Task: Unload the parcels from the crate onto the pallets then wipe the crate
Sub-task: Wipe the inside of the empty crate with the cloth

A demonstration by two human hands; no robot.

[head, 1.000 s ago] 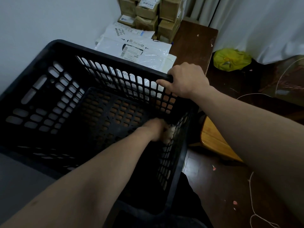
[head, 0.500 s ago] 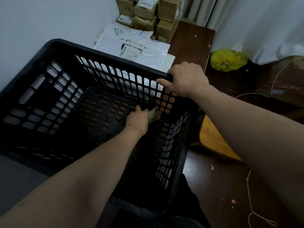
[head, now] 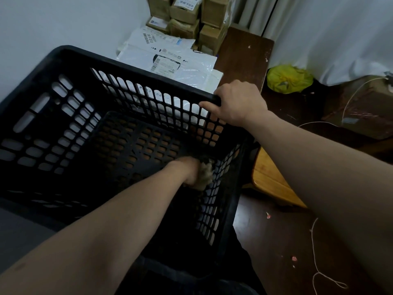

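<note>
The black perforated plastic crate (head: pixel 119 68) is sitting tilted close in front of the person, and its inside is holding no parcels, only an arm and a rag. Its walls are showing rows of rounded slots, its floor a finer grid of openings, and its rim is running smooth and thick.

The left hand (head: pixel 188 172) is reaching down into the crate and gripping a crumpled beige cloth (head: pixel 205 175), which is pressing against the bottom of the crate's right wall; both are blurring slightly, so the fingers themselves are hard to make out. The right hand (head: pixel 238 103) is clasping the crate's far right corner, fingers curling over the rim and thumb lying along the inner edge.

Just beyond the crate's far wall, flat white plastic mailer parcels (head: pixel 170 58) with printed labels are lying stacked, glossy and wrinkled. Behind them, farther from the crate, brown cardboard boxes (head: pixel 191 18) are standing piled against the wall. Both heaps are resting on a dark brown wooden platform (head: pixel 242 60).

To the right of the crate, a yellow crinkled plastic bag (head: pixel 289 79) is sitting on the dark floor, and a thin white string (head: pixel 313 248) is looping nearby.
</note>
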